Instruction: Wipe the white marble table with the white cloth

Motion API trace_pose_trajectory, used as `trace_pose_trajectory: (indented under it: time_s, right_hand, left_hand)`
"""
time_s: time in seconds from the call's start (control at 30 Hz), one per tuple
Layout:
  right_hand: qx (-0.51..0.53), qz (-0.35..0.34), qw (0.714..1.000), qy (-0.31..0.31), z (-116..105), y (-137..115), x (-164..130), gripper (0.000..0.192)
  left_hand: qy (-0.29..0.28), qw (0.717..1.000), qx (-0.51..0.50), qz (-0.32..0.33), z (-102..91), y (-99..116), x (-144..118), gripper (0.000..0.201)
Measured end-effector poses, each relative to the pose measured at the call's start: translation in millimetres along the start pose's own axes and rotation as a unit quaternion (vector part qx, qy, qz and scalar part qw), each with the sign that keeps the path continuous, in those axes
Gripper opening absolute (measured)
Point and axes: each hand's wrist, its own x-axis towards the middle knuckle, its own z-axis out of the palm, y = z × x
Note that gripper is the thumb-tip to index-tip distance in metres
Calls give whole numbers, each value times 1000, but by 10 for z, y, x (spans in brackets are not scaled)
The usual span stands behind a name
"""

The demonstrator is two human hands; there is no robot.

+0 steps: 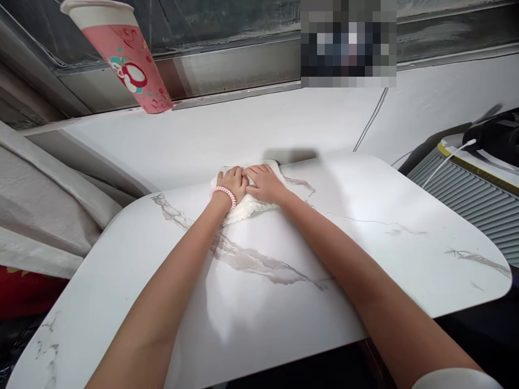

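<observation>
Hands pressed side by side on a white cloth (248,205) near the far edge of the marble-patterned bench (365,243), at about 12 o'clock from the person. The left hand (232,182), with a pink coil bracelet (224,193) on its wrist, lies flat, fingers together, its grip closed around nothing; the right hand (265,183) touches it at 3 o'clock, likewise flat on the cloth. A pink paper cup (124,51) stands on the window ledge at 10 o'clock, well apart. A white cable (446,159) trails at 2 o'clock.
</observation>
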Motion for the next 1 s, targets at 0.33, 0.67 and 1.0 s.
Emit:
trace_pose_trajectory:
  time_s: [0.33,0.67,1.0]
  right_hand:
    - [41,-8,999,13,-81,286,4,35]
    - [20,29,999,36,-407,557,-481,40]
    - [-10,30,999,23,-571,238,-1114,43]
  left_hand:
    - [-2,1000,24,-10,10,276,68,39]
    - [19,999,-26,-3,116,868,96,44]
    - [5,999,-29,19,-2,1157,-523,53]
